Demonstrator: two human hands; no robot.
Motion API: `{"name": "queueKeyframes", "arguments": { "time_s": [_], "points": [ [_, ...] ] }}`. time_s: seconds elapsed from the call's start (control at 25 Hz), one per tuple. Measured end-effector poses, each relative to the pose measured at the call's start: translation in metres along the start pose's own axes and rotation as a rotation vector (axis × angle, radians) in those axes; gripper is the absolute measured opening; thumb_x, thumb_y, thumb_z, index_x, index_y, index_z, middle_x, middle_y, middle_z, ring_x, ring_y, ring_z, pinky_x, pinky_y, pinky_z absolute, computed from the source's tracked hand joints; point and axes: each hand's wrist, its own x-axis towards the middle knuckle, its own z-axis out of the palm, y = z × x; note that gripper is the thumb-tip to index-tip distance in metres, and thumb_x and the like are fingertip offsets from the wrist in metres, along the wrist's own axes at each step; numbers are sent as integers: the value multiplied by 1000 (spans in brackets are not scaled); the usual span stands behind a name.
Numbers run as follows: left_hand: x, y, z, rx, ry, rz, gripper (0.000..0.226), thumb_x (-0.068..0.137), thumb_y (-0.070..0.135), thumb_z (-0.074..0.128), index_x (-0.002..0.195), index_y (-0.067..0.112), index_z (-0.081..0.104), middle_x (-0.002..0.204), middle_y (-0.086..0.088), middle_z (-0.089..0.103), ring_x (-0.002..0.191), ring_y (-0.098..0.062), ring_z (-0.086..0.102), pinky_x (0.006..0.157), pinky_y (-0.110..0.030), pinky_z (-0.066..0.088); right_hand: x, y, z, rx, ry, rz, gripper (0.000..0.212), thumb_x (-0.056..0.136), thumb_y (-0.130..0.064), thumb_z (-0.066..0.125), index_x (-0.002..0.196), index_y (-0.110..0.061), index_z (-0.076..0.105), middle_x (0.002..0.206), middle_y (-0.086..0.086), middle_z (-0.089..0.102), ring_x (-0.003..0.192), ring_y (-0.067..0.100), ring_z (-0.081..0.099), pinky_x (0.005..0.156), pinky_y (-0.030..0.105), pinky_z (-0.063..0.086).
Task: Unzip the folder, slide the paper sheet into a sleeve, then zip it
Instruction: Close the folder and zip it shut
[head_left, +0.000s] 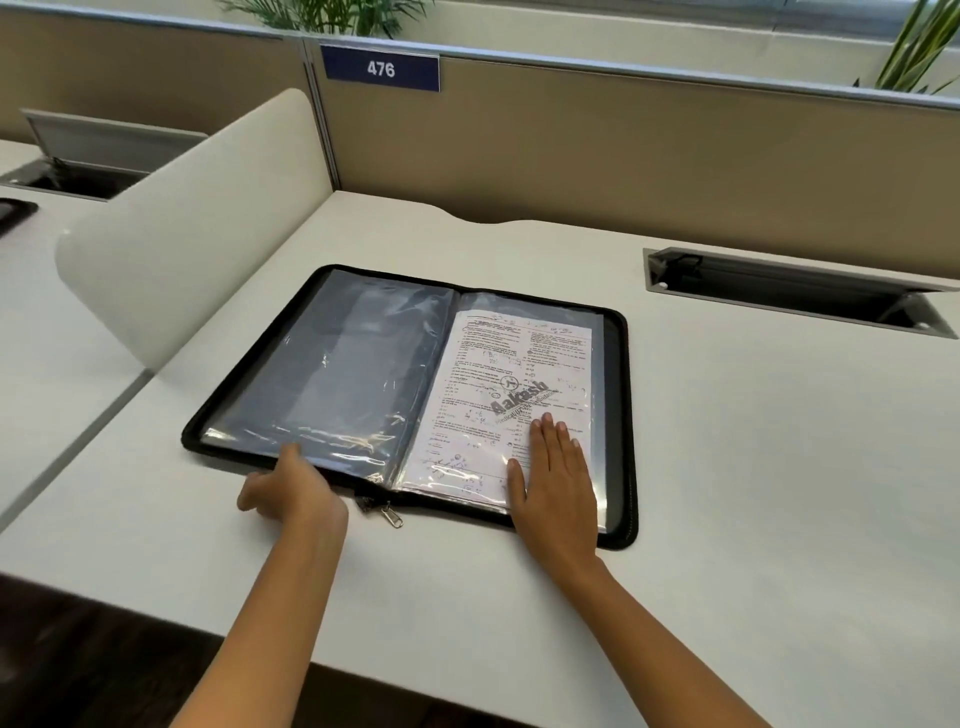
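Note:
A black zip folder lies open flat on the white desk, with clear plastic sleeves on both halves. The printed paper sheet sits inside the right-hand sleeve. My right hand rests flat on that sleeve's lower part, fingers spread. My left hand is at the folder's near left edge, thumb on top of the left sleeve and fingers curled under the edge. The zip pull lies loose on the desk at the spine's near end.
A white curved divider stands to the left of the folder. A grey cable hatch is open at the back right. A beige partition with a "476" sign closes the far side. The desk's near edge is just below my forearms.

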Motion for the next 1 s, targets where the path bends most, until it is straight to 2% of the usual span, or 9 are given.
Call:
{"name": "queueKeyframes", "arguments": {
  "time_s": [0.08,0.16,0.32,0.44,0.56,0.68,0.76,0.88,1.0],
  "points": [
    [7,4,-6,-18,-121,-10,25,83,6,63,107,5,56,99,-2,58,93,-22,57,82,-29,49,0,1,1,11,2,-9,61,96,-42,29,145,-6,36,152,9,35,142,22,31,117,32,15],
    [9,8,-9,-24,-245,17,13,84,1,60,95,7,59,88,1,59,90,-20,57,77,-26,47,0,3,3,43,2,-19,60,96,-41,28,145,-6,37,153,9,34,143,21,29,117,32,14],
    [-7,9,-7,80,-387,304,46,84,7,57,128,12,46,115,1,56,102,-17,55,88,-24,42,-5,10,0,252,60,3,43,94,-15,41,135,-8,52,146,4,45,140,19,35,117,27,21],
    [-28,9,-10,159,-422,572,43,85,11,61,127,16,50,116,5,60,106,-15,58,86,-16,43,-12,18,-11,433,172,132,40,88,4,48,123,-8,61,141,0,51,138,16,37,116,33,27],
    [-47,0,-10,258,-506,946,50,87,8,59,132,1,41,120,-6,57,103,-15,55,87,-11,40,-20,30,-16,272,287,229,34,87,-8,44,114,-9,65,140,9,52,137,25,39,116,38,24],
    [-71,-7,-6,308,-684,1160,46,87,8,54,129,2,37,108,-8,56,91,-16,55,78,-10,38,-30,39,-19,256,283,362,39,90,-13,40,123,-8,60,146,14,44,142,26,31,118,41,19],
    [-87,-11,-2,356,-913,1258,49,88,7,51,134,9,34,125,-12,55,109,-14,55,88,-8,40,-35,41,-23,403,259,419,39,95,-8,41,132,-5,52,151,10,37,144,18,24,119,41,18],
    [-100,-32,8,546,-1329,1391,69,84,-3,50,147,10,24,155,-6,28,144,-22,25,116,-35,28,-44,43,-36,591,312,493,41,98,-18,34,135,-10,49,149,1,42,140,13,32,116,30,26],
    [-109,-69,15,868,-1348,1631,87,78,3,66,148,19,19,157,1,23,145,-27,18,113,-56,26,-53,45,-49,730,371,570,37,102,-17,32,132,-15,53,139,-2,53,127,14,50,97,3,32]
  ]
}}
